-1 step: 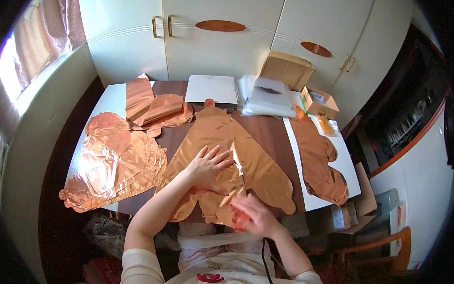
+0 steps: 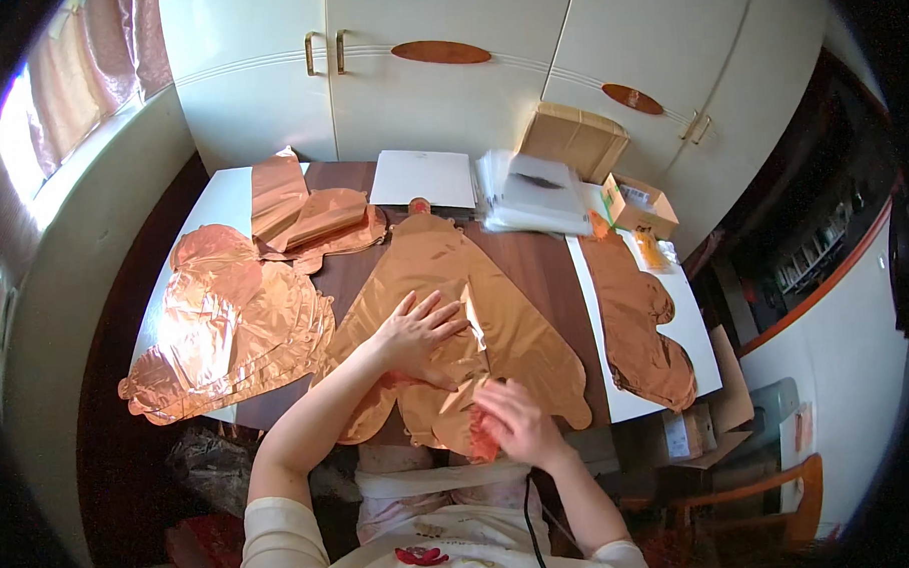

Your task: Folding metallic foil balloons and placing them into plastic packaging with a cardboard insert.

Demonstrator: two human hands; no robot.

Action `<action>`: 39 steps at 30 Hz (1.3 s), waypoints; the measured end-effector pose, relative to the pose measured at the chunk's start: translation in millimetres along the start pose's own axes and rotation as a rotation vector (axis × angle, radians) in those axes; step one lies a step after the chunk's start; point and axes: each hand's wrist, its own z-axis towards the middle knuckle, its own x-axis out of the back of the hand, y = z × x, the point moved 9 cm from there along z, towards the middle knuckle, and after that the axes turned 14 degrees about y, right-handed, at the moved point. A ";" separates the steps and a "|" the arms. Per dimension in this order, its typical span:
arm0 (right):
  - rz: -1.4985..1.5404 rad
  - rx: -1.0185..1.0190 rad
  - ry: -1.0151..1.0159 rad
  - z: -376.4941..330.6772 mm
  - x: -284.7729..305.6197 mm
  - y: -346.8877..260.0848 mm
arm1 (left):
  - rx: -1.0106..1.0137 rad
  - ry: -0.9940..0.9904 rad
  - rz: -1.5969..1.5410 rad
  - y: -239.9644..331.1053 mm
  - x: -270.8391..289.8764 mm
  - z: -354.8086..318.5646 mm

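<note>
A large flat copper foil balloon (image 2: pixel 444 274) lies spread on the brown table (image 2: pixel 544 271) in front of me. My left hand (image 2: pixel 416 330) rests on its middle, palm down, fingers spread. My right hand (image 2: pixel 514 422) is at the balloon's near edge, fingers curled on the foil, where a crumpled reddish-orange patch (image 2: pixel 480 438) shows. This hand is blurred. A black cable (image 2: pixel 528 522) runs down from below my right wrist.
A heap of flat copper balloons (image 2: pixel 226 332) lies at the left, with folded ones (image 2: pixel 312 219) behind it. Another balloon (image 2: pixel 636 328) lies on a white board at the right. At the back are a white sheet (image 2: pixel 423 178), clear packets (image 2: pixel 537 196), cardboard boxes (image 2: pixel 575 140) and cupboards.
</note>
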 end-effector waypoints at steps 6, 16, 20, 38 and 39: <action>-0.223 0.100 -0.083 0.4 -8.0 32.2 | -0.018 0.024 0.008 2.3 2.2 1.7; -0.349 0.084 -0.338 15.0 -19.1 52.9 | -0.037 0.037 0.043 3.6 6.1 0.6; -0.439 0.058 -0.522 22.9 -26.1 57.4 | -0.031 0.040 0.038 2.9 6.1 0.8; -0.322 0.308 -0.348 -27.6 -6.1 -0.5 | 0.006 0.014 -0.005 1.9 3.2 0.9; -0.356 0.353 -0.256 -28.8 -5.4 -2.3 | 0.008 0.016 0.005 1.0 2.5 0.1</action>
